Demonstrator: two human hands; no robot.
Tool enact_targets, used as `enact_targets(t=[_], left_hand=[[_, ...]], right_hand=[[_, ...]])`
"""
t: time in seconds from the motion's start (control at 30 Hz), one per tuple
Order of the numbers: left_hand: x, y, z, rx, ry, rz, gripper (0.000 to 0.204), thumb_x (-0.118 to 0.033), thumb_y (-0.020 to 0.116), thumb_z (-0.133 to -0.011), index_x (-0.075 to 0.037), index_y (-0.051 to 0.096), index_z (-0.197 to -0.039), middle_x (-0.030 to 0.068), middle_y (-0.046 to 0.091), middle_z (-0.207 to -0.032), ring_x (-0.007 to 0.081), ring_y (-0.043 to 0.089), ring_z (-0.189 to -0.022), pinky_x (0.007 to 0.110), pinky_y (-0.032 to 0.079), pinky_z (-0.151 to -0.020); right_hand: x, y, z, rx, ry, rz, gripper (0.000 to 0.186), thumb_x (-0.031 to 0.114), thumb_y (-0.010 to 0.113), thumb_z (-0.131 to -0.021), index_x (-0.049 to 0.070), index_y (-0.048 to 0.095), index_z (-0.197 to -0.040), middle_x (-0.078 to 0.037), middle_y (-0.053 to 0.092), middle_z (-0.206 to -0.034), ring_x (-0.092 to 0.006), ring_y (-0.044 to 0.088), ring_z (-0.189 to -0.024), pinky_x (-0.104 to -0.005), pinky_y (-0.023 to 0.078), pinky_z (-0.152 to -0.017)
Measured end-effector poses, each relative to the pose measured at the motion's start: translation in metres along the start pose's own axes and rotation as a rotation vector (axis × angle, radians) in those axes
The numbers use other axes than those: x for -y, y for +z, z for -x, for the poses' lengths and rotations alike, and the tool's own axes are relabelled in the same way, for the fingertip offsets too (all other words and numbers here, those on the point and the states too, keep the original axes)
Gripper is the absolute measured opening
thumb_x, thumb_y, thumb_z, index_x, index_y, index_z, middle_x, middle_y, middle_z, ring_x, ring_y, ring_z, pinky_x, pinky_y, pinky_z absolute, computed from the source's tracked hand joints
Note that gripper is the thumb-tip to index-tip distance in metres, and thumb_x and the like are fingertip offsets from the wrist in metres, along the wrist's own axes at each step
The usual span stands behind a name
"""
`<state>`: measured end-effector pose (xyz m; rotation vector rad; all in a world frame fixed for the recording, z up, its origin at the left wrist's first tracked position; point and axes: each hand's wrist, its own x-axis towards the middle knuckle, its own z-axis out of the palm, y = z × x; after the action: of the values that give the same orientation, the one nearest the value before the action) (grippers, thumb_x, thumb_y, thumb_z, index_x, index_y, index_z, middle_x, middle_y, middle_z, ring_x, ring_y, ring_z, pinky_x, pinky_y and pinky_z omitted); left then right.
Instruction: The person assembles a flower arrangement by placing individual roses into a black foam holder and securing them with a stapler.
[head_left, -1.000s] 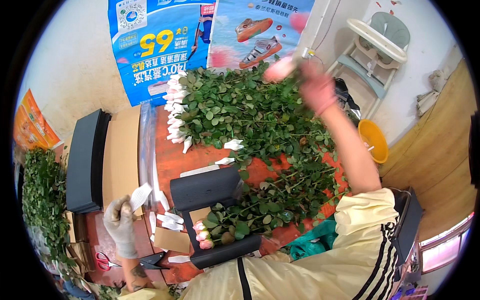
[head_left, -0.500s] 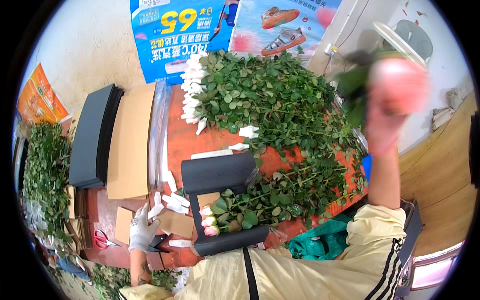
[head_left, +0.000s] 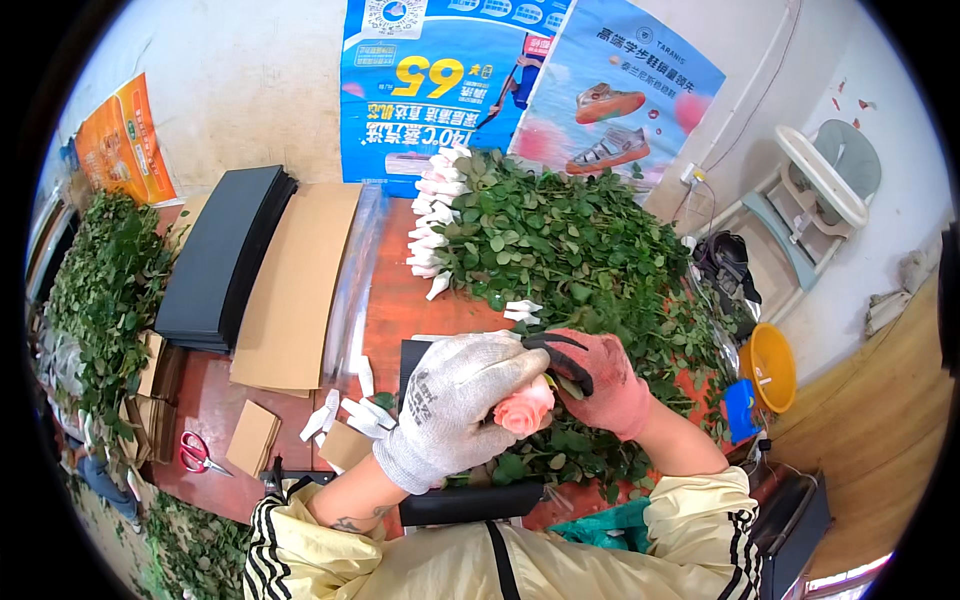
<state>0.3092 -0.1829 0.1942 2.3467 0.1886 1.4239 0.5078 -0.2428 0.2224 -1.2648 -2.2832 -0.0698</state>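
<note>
A pink rose (head_left: 524, 406) is held up between my hands, bloom toward me. My left hand (head_left: 450, 405), in a pale grey knit glove, is curled around the bloom's left side. My right hand (head_left: 600, 382), in a reddish glove with black fingers, is closed on the rose just behind and right of the bloom. Most of the stem is hidden. Below the hands lies a black wrapping sheet (head_left: 470, 503), largely covered by them. Behind is a heap of leafy rose stems (head_left: 570, 240), with white sleeves (head_left: 432, 225) over the heads at its left end.
On the red table (head_left: 395, 310) are a black sheet stack (head_left: 220, 260), brown cardboard (head_left: 295, 290), loose white sleeves (head_left: 366, 376), small cardboard pieces (head_left: 254, 438) and red-handled scissors (head_left: 203, 455). Right are a yellow basin (head_left: 780, 368) and high chair (head_left: 825, 200); a teal bag (head_left: 600, 525) lies near me.
My right hand has brought the rose from the upper right to the middle. My left hand has left the loose sleeves and cardboard and moved right to the bloom. The view has shifted.
</note>
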Motion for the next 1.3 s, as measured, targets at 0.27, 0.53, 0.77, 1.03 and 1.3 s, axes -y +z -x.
enact_targets(t=[0.27,0.53,0.77,1.03,1.3], left_hand=[[-0.003,-0.002,-0.001,-0.018,-0.067,0.018,0.047,-0.015,0.076,-0.057,-0.004,0.063,-0.1,0.0119,0.064,-0.095,0.0329,0.06,-0.094,0.041,0.045,-0.082],[-0.002,0.0,-0.013,0.355,0.109,0.089,0.052,-0.016,0.07,-0.063,-0.005,0.058,-0.112,0.0124,0.059,-0.11,0.0344,0.046,-0.117,0.047,0.035,-0.097],[0.014,-0.029,0.038,0.238,-0.274,0.211,0.057,-0.006,0.068,-0.061,0.005,0.055,-0.116,0.0223,0.057,-0.116,0.0352,0.056,-0.106,0.041,0.044,-0.091],[0.031,-0.062,0.127,0.39,-0.835,0.251,0.037,-0.02,0.061,-0.077,0.004,0.061,-0.105,0.0117,0.063,-0.088,0.0178,0.059,-0.076,0.03,0.046,-0.07],[0.064,-0.001,0.174,0.633,-0.572,-0.112,0.031,-0.023,0.055,-0.083,-0.009,0.061,-0.111,0.0129,0.061,-0.113,0.0308,0.061,-0.096,0.038,0.046,-0.088]], right_hand=[[-0.017,-0.033,0.006,0.263,0.012,-0.219,0.06,0.011,0.068,-0.064,0.007,0.051,-0.121,-0.014,0.05,-0.125,-0.0342,0.053,-0.107,-0.0412,0.047,-0.086],[-0.027,-0.057,-0.007,0.522,-0.129,-0.027,0.045,0.011,0.067,-0.066,0.009,0.06,-0.11,-0.011,0.058,-0.113,-0.0291,0.053,-0.108,-0.0386,0.039,-0.1],[-0.127,-0.207,0.032,-0.818,0.534,0.653,0.034,0.013,0.06,-0.075,0.001,0.064,-0.106,-0.015,0.067,-0.097,-0.0267,0.063,-0.088,-0.0336,0.047,-0.08],[-0.082,-0.327,0.105,-1.523,0.051,0.418,0.022,-0.005,0.064,-0.077,-0.009,0.061,-0.098,-0.01,0.066,-0.089,-0.015,0.062,-0.072,-0.0267,0.052,-0.065],[0.024,-0.017,0.062,0.288,-0.139,0.598,0.026,0.017,0.055,-0.077,0.009,0.055,-0.102,-0.004,0.054,-0.085,-0.0214,0.056,-0.075,-0.0281,0.047,-0.063]])
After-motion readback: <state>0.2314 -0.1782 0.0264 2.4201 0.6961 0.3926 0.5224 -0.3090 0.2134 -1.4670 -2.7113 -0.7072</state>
